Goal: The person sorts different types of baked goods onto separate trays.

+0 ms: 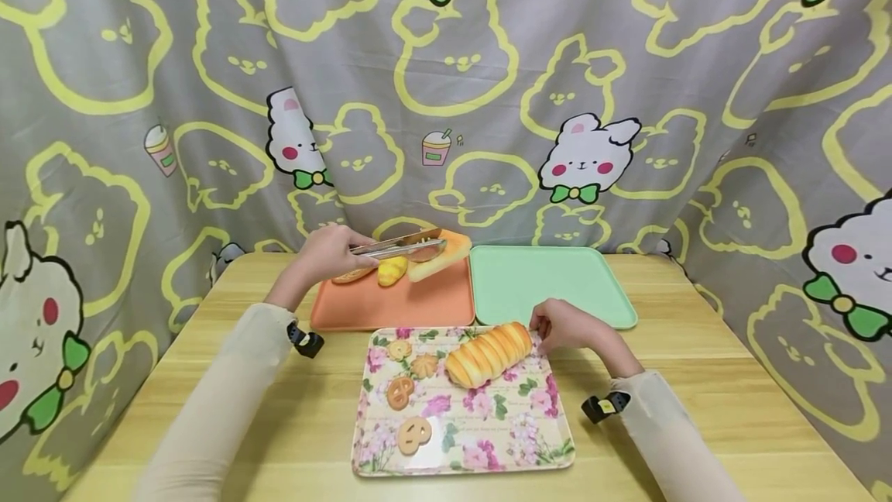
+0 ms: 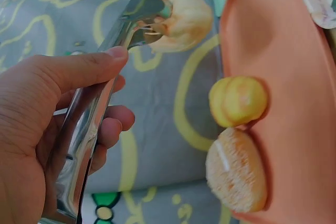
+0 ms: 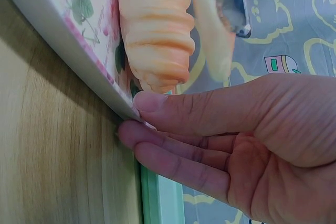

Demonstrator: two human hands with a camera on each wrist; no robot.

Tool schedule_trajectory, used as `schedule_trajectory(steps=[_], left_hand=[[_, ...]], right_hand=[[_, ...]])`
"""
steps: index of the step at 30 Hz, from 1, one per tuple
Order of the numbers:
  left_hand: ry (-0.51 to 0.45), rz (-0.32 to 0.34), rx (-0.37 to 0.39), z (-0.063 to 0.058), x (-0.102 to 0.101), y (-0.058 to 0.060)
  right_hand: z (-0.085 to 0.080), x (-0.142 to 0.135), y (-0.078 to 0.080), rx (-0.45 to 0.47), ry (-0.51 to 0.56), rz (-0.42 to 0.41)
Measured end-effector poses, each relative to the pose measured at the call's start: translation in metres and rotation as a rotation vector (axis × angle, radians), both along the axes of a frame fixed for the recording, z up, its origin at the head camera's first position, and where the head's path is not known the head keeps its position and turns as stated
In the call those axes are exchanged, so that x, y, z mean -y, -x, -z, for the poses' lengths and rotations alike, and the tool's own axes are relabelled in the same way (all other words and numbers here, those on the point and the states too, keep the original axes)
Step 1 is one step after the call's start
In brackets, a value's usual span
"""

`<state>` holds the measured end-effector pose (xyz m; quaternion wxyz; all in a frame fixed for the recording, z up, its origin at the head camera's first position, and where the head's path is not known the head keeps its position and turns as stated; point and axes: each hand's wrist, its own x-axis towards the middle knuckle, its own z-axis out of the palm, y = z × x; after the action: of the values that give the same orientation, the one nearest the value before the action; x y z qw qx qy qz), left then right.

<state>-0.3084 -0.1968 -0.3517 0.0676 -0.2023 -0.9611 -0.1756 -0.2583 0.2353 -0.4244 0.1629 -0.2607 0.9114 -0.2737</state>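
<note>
My left hand (image 1: 324, 254) grips metal tongs (image 2: 79, 129) at the back left. The tongs' tips hold a pale, curved bread (image 2: 189, 17) over the orange tray (image 1: 390, 316). In that tray lie a small yellow bread roll (image 1: 392, 271) and, beside it, an oval bread with a speckled top (image 2: 239, 174), partly hidden by my hand in the head view. My right hand (image 1: 566, 325) pinches the rim of the floral tray (image 1: 481, 440) at its far right corner, thumb above and fingers below. Close to the thumb lies a ridged, golden bread loaf (image 1: 489, 355) on this tray.
On the floral tray's left side are several cookies, among them a pretzel-shaped one (image 1: 400, 393) and a round one (image 1: 414, 435). A mint green tray (image 1: 550, 281) stands at the back right of the wooden table (image 1: 293, 424). A patterned grey curtain (image 1: 488, 99) hangs behind.
</note>
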Motion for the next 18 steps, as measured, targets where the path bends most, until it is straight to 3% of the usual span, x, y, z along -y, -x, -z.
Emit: schedule_trajectory(steps=[8,18], left_hand=[[0.015,-0.025,0.028,0.015,-0.011,0.014],[0.034,-0.038,0.057,0.021,-0.011,0.02]], right_hand=[[0.0,0.001,-0.001,-0.007,-0.004,-0.003],[0.0,0.0,0.0,0.002,-0.001,0.001]])
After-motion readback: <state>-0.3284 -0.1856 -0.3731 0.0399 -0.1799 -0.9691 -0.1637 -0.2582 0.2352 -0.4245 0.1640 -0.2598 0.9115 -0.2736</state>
